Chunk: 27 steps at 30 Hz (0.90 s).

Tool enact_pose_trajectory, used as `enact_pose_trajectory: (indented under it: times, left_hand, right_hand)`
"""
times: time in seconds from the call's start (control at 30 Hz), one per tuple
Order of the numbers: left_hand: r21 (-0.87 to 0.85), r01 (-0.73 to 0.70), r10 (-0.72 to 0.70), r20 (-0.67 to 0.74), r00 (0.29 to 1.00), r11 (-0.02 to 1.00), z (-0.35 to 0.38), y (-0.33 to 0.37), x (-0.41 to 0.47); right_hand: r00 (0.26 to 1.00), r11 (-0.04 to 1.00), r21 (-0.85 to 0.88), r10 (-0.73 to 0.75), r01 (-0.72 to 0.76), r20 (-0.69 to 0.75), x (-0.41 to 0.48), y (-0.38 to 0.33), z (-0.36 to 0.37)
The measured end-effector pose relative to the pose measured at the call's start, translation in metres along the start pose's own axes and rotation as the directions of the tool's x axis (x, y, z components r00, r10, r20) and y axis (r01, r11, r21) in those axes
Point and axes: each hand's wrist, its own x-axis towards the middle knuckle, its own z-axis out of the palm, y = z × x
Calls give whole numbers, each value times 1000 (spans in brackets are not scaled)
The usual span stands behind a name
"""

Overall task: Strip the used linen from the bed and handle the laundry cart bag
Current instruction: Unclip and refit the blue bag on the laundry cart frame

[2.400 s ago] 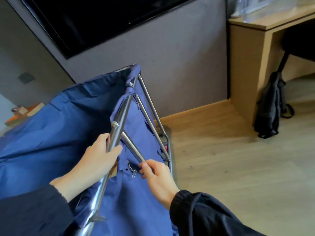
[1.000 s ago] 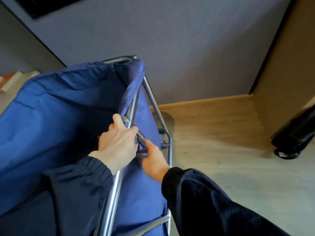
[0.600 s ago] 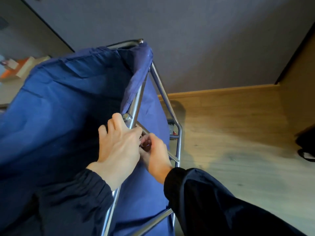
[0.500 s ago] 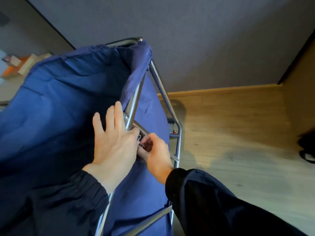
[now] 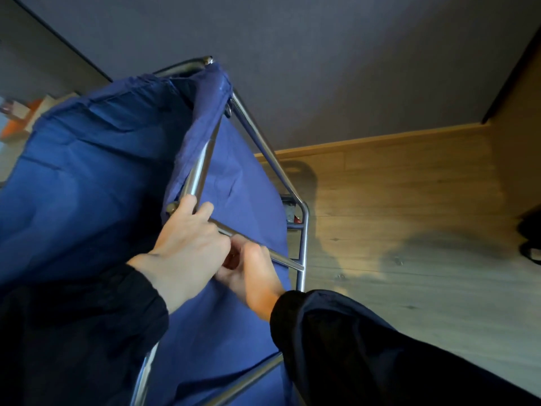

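The blue laundry cart bag [image 5: 87, 186] hangs open in the folding steel cart frame [image 5: 202, 159], its hem wrapped over the top rail. My left hand [image 5: 187, 244] lies on that rail at the joint, fingers curled over the tube. Just beneath it my right hand [image 5: 251, 271] sits against the diagonal brace [image 5: 281, 257], fingers curled in at the bag's edge. They pinch a small metal clip of the bag, which my left hand mostly hides. No bed or linen is in view.
A grey wall with a wooden skirting stands right behind the cart. Wooden floor [image 5: 409, 230] spreads to the right. A black backpack [image 5: 531, 238] lies at the right edge beside a desk's side panel [image 5: 521, 127]. Small boxes [image 5: 17, 121] sit at far left.
My left hand, fingers stretched out half a second ago, has curled back over the rail. My right hand has stayed at the clip under the brace. The view has tilted slightly.
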Motion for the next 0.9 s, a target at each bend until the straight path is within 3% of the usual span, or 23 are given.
enact_pose_trajectory:
  times: [0.1,0.17,0.23,0.77,0.9]
  left_hand:
    - [-96,28,-32,-42,999,995,5,0,1]
    - [-123,-15,-17,-259,966,992,15,-2,-2]
    - [-163,-62,2,-346,938,985,24,-5,-6]
    - [-329,-8,-170,-508,845,944,58,-3,9]
    - [-303,-34,-137,-526,839,952,56,-4,12]
  right_hand:
    - [1000,999,47,0,1,-9,-3,0,-2]
    - [999,998,56,-34,33,9,-5,-1,-5]
    - [997,996,65,-68,66,28,-7,0,-7]
    - [983,987,33,-160,157,88,-5,5,-16]
    - [980,985,19,-172,171,103,-3,2,-19]
